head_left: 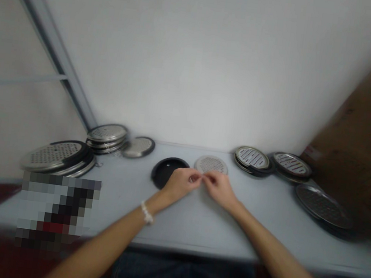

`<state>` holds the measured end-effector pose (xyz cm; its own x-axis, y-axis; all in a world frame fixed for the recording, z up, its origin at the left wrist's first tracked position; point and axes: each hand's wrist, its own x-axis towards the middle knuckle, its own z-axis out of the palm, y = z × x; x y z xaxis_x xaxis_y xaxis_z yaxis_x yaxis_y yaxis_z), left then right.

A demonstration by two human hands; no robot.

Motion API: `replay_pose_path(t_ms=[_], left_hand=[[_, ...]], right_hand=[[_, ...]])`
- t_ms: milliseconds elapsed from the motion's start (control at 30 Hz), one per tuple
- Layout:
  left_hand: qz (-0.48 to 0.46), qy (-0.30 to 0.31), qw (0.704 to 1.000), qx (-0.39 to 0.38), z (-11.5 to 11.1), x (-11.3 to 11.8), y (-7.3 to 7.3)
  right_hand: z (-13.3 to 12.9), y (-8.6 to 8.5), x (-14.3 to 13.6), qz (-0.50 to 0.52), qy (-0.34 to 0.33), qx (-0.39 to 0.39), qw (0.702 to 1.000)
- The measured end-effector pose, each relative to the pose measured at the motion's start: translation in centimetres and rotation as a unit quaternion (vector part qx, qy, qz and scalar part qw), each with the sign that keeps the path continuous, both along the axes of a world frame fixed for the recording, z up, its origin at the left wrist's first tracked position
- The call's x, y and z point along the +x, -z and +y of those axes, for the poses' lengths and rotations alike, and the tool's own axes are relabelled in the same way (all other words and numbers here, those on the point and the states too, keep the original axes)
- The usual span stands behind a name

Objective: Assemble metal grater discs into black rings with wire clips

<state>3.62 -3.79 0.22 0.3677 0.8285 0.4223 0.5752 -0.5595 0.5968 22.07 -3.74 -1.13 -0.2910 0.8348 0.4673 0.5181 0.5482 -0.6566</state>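
Both hands meet over the middle of the table (173, 235). The left hand (183, 183) has its thumb and fingers drawn together in a pinch, and the right hand (219, 189) does the same, their tips almost meeting. Whether something small sits between them is too blurred to tell.

A black round dish (160, 171) lies on the table, partly hidden behind the left hand; a perforated metal disc (212, 163) lies just beside it, its near edge behind the right hand. Contact with either cannot be made out.

Anything tiny in those pinches could slip if the grip is loose, perhaps dropping into the dish or onto the table. A low wrist could knock the dish or disc, and the bracelet (147, 213) on the left wrist might catch a rim.

To the left stand a near stack (56, 156), a far stack (107, 133) and a lone disc (140, 147). Toward the right are two grater piles (253, 158) (291, 164) and a darker pile (322, 207). These leave the middle open, but a wide sideways sweep could topple them. A cardboard box (365, 135) hems in the right side, and a pale wall (195, 67) closes off the back.
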Motion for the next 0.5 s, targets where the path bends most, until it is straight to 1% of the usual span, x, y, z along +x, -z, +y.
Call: replay_pose_path(t_ms=[167,233,367,500], left_hand=[[0.071,-0.010,0.997,0.014,0.03,-0.12,0.02],[0.091,-0.015,0.996,0.013,0.05,-0.15,0.00],[0.116,-0.019,0.993,0.017,0.15,-0.18,0.01],[0.149,-0.012,0.988,0.037,0.29,-0.25,0.21]], right_hand=[[-0.08,0.07,-0.01,0.029,0.025,0.026,0.999],[-0.17,0.04,0.01,0.044,0.028,0.015,0.999],[-0.24,0.03,-0.03,0.054,0.011,-0.014,0.998],[-0.16,-0.01,-0.03,0.026,-0.003,-0.009,1.000]])
